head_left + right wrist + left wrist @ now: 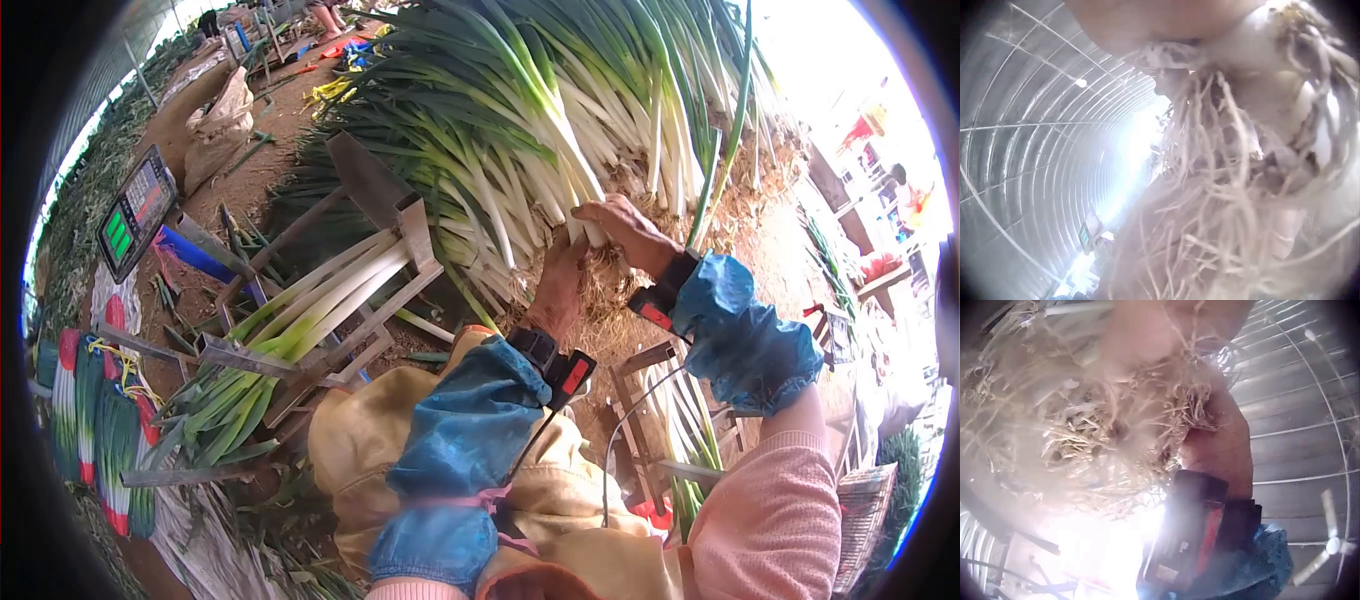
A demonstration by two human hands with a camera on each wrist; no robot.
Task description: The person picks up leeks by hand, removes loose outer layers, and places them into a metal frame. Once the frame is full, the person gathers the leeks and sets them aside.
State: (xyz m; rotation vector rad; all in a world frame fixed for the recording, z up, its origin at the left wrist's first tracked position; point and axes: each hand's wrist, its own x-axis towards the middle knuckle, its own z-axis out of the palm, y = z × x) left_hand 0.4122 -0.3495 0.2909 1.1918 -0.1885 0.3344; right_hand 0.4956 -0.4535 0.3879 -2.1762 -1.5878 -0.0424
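Both hands at root end of scallion pile.
Right hand grips one stalk; left hand grip unclear; stalks run away, leaves far.

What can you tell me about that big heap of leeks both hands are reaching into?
The leek heap is a large pile of long stalks, white along the lower shafts and green in the leaves, lying roughly parallel with tangled, straw-coloured roots facing the person. It rests on the earth floor and fills the upper middle of the head view. The left hand and right hand both grip stalks at the root end. The wrist views show pale, stringy roots up close against the hands.
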